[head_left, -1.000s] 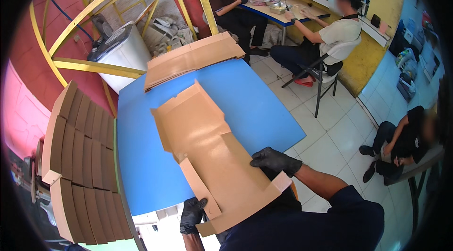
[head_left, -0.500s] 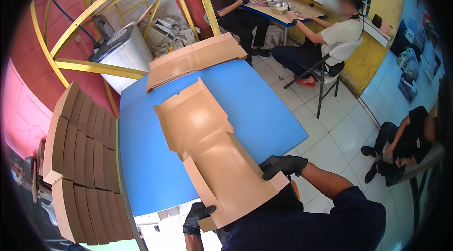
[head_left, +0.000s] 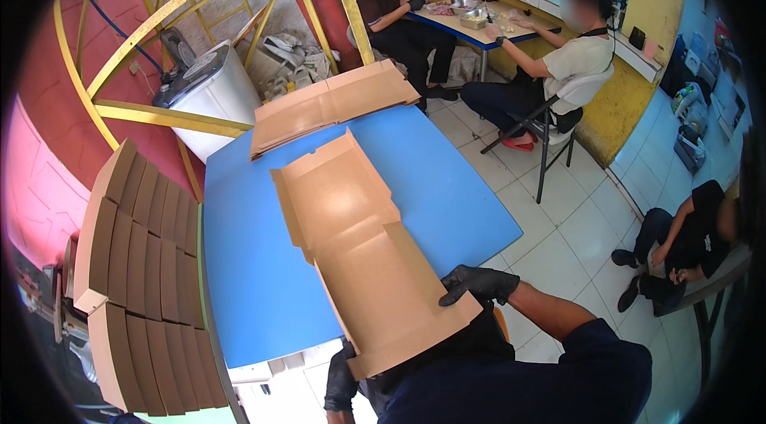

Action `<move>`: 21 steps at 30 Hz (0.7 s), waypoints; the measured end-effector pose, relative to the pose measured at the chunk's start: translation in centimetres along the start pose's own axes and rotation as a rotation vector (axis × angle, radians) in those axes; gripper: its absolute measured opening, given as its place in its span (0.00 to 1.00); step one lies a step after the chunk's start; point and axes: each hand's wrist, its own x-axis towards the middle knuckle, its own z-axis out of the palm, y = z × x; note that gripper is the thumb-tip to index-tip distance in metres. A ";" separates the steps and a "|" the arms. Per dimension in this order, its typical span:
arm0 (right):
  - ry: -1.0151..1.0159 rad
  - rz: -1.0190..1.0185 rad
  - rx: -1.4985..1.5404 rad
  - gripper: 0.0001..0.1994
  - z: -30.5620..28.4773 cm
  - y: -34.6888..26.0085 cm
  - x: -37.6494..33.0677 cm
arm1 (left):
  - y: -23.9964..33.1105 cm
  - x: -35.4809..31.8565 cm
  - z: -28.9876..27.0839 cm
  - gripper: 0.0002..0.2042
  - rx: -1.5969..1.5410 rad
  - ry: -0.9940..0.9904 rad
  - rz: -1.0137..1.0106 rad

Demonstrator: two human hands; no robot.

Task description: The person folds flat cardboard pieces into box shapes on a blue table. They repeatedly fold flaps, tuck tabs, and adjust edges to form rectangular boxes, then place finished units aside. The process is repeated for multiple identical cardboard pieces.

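While holding the box [head_left: 383,288] partly on the table [head_left: 455,173] and partly out past its near edge, had the right hand [head_left: 483,284] clamped on the right side of the box, with thumb inside and fingers outside, and the left hand [head_left: 341,382] against the near left corner. Could not tell the state of the left fingers, largely hidden by card. Looked to be at the step of standing up the sides, with the lid [head_left: 335,193] lying open toward the far edge. Seemed to call next for steadying both sides upright and squaring the near corners, without creasing the base or letting the overhanging end sag. Had bare blue surface for moving toward the near left corner and the right corner. Had little room ahead, with the flat stack [head_left: 335,109] along the far edge just beyond the lid. Had rows of boxes [head_left: 144,264] close beyond the left edge, and open floor [head_left: 574,256] past the right.
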 end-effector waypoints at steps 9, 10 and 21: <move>0.080 -0.507 -0.622 0.21 1.0 3.1 -1.9 | 3.5 -0.2 3.6 0.18 -0.164 0.433 0.025; 0.102 -0.517 -0.560 0.21 1.7 3.8 -1.8 | 3.5 0.0 3.8 0.19 -0.158 0.428 0.029; 0.347 -0.380 -0.437 0.22 3.2 4.8 -1.2 | 3.2 -1.3 1.5 0.18 -0.080 0.133 -0.067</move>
